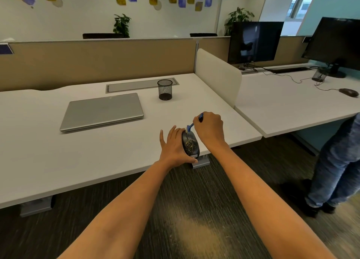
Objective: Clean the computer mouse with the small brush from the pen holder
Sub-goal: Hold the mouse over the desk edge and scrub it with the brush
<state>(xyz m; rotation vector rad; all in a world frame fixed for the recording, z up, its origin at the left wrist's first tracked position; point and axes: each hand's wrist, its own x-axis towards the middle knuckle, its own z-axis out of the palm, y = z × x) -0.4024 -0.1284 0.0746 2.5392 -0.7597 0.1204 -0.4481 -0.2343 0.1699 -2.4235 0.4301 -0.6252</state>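
The black, rounded plastic computer mouse sat near the front edge of the white surface, its back speckled with yellowish crumbs. My left hand held it steady, fingers laid along its left flank and thumb hooked round its near end, so brushing would not push it away. My right hand had its fingers clamped on the small blue-handled brush, white bristles touching the mouse's far end, which I judged a sensible start for sweeping. The black mesh pen holder stood well behind, beside the closed silver laptop.
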